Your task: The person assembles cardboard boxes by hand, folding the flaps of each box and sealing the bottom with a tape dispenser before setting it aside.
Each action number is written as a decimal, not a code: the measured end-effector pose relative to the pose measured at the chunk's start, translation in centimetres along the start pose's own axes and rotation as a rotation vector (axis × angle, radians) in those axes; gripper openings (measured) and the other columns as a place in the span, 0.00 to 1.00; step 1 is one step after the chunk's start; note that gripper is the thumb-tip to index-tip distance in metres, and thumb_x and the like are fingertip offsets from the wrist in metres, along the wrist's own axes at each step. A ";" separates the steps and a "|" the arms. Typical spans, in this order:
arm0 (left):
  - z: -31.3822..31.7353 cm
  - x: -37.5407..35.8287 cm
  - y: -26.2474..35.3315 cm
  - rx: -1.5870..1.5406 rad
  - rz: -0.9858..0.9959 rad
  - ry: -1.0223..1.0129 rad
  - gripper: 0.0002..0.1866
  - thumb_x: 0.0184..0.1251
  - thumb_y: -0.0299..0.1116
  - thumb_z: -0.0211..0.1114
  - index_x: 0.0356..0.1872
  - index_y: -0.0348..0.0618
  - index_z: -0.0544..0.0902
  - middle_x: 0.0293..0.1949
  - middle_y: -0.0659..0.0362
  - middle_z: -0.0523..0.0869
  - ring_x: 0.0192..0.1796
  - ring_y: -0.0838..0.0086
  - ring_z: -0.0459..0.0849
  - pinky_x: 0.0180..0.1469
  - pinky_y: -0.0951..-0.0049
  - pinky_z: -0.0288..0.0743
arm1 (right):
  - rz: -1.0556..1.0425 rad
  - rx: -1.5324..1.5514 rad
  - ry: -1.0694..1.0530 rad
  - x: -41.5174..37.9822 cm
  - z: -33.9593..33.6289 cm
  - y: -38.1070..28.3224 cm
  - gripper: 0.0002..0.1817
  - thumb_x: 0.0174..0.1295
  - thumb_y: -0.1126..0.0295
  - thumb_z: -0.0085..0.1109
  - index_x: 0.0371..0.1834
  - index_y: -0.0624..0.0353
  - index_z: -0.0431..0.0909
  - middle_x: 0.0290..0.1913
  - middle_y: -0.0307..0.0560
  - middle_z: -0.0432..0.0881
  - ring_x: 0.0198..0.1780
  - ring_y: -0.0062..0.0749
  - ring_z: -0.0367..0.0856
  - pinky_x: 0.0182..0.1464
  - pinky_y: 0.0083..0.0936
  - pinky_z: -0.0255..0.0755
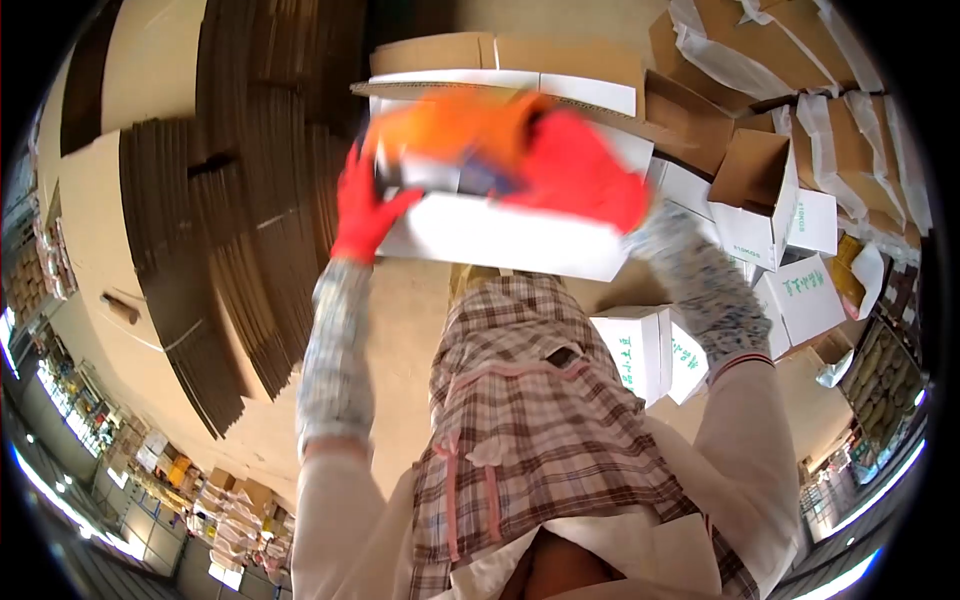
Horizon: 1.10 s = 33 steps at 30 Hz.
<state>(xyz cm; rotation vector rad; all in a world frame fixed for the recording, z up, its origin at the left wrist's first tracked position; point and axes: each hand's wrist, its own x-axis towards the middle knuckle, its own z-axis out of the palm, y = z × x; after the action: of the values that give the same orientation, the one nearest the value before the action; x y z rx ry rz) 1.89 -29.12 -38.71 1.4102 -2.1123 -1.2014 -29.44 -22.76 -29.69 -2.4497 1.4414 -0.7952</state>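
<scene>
A long white carton [510, 240] with raised brown flaps lies in front of me. My left hand [368, 208], in a red glove, grips its left end, thumb over the near side and fingers along the outer end. My right hand [585, 172], also red-gloved and smeared by motion, is closed on an orange tape dispenser [445, 125] over the top of the carton. The dispenser is blurred, with a dark part showing beneath it. Patterned sleeve covers reach up both forearms.
Flattened cardboard stacks [250, 230] stand at the left. Open white boxes [750, 195] and large brown cartons with plastic liners [790, 50] crowd the right. Nearer my right side sit more white boxes with green print [635, 355]. A checked apron [560, 400] covers my front.
</scene>
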 end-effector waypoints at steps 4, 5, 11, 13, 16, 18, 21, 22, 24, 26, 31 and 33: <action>3.4 2.1 0.3 -0.221 -0.102 0.243 0.36 0.61 0.45 0.66 0.69 0.46 0.63 0.64 0.47 0.70 0.65 0.61 0.70 0.65 0.65 0.63 | 0.947 0.313 0.129 -0.1 -6.8 7.0 0.19 0.61 0.62 0.60 0.50 0.62 0.75 0.45 0.46 0.82 0.38 0.26 0.80 0.39 0.31 0.74; 3.6 1.6 -0.2 -0.322 -0.059 0.300 0.32 0.67 0.44 0.61 0.68 0.43 0.63 0.62 0.48 0.72 0.63 0.65 0.71 0.64 0.66 0.64 | 1.058 0.274 0.165 -1.1 -6.0 5.2 0.19 0.59 0.63 0.62 0.49 0.62 0.75 0.43 0.45 0.82 0.37 0.26 0.79 0.38 0.27 0.73; 5.8 1.7 -7.9 -0.365 -0.126 0.331 0.22 0.75 0.39 0.49 0.61 0.35 0.71 0.54 0.51 0.80 0.55 0.69 0.77 0.56 0.74 0.69 | 0.574 -0.127 0.210 -7.6 5.7 0.1 0.19 0.53 0.65 0.68 0.46 0.59 0.76 0.40 0.50 0.82 0.40 0.42 0.80 0.44 0.36 0.72; 4.0 2.3 -2.3 -0.232 -0.154 0.287 0.20 0.74 0.37 0.51 0.61 0.36 0.71 0.45 0.48 0.83 0.49 0.67 0.79 0.55 0.73 0.70 | 0.463 0.212 -0.030 -4.3 5.0 -0.4 0.24 0.51 0.60 0.70 0.49 0.60 0.76 0.46 0.51 0.80 0.49 0.49 0.76 0.53 0.42 0.67; 1.7 2.1 -3.1 -0.517 -0.262 0.090 0.22 0.74 0.32 0.51 0.66 0.38 0.65 0.46 0.58 0.82 0.47 0.78 0.78 0.52 0.80 0.69 | -0.183 0.155 -0.159 -0.9 9.0 -0.4 0.19 0.49 0.61 0.62 0.46 0.55 0.78 0.44 0.42 0.81 0.47 0.40 0.78 0.54 0.36 0.68; -1.8 1.2 -1.4 -0.496 -0.066 0.073 0.25 0.74 0.30 0.48 0.69 0.35 0.58 0.56 0.56 0.74 0.57 0.75 0.71 0.60 0.78 0.61 | -0.297 0.153 -0.047 0.8 9.5 -0.5 0.16 0.47 0.64 0.59 0.41 0.52 0.79 0.42 0.39 0.82 0.46 0.36 0.80 0.54 0.33 0.70; -7.6 2.0 5.5 -0.592 0.198 -0.125 0.34 0.70 0.43 0.55 0.69 0.31 0.58 0.69 0.48 0.63 0.72 0.61 0.57 0.73 0.63 0.43 | -0.301 0.173 -0.038 0.6 10.2 -0.2 0.11 0.49 0.67 0.58 0.38 0.50 0.80 0.42 0.38 0.83 0.46 0.32 0.80 0.52 0.29 0.72; -8.6 1.7 7.5 -0.620 0.233 -0.157 0.35 0.66 0.46 0.59 0.67 0.32 0.62 0.68 0.48 0.65 0.72 0.58 0.57 0.73 0.59 0.42 | -0.294 0.185 -0.044 0.4 10.6 -0.2 0.11 0.49 0.67 0.58 0.38 0.50 0.80 0.42 0.38 0.83 0.46 0.32 0.80 0.52 0.29 0.72; -10.6 1.6 9.0 0.044 0.301 -0.561 0.32 0.59 0.48 0.66 0.58 0.35 0.75 0.62 0.48 0.72 0.69 0.55 0.63 0.71 0.54 0.46 | -0.301 0.122 -0.061 0.1 10.8 0.0 0.10 0.51 0.68 0.57 0.38 0.48 0.80 0.42 0.38 0.83 0.45 0.31 0.80 0.50 0.27 0.73; -10.3 1.4 8.7 -0.083 0.270 -0.574 0.31 0.58 0.54 0.64 0.51 0.35 0.79 0.56 0.48 0.76 0.65 0.53 0.67 0.70 0.49 0.46 | -0.312 0.146 -0.070 0.6 10.1 0.1 0.10 0.53 0.68 0.56 0.39 0.47 0.80 0.41 0.35 0.83 0.44 0.30 0.80 0.48 0.27 0.73; -8.4 -0.6 9.3 -0.464 -0.026 -0.238 0.23 0.59 0.51 0.62 0.37 0.37 0.81 0.41 0.50 0.81 0.48 0.57 0.76 0.59 0.52 0.65 | -0.110 0.766 -0.493 1.1 8.0 -0.1 0.18 0.44 0.57 0.70 0.36 0.52 0.80 0.34 0.45 0.80 0.40 0.39 0.80 0.42 0.31 0.73; -8.1 0.0 8.5 -0.770 -0.121 0.324 0.16 0.65 0.42 0.60 0.38 0.37 0.79 0.39 0.52 0.82 0.43 0.67 0.79 0.50 0.65 0.72 | -0.134 0.826 -0.279 1.2 4.8 0.6 0.21 0.42 0.58 0.73 0.37 0.56 0.80 0.32 0.51 0.80 0.36 0.46 0.80 0.41 0.33 0.73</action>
<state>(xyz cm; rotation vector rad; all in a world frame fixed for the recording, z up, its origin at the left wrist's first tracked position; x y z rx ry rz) 2.26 -31.53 -27.25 1.2489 -1.1585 -1.4826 -26.85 -24.62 -33.59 -1.9093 0.6533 -0.8141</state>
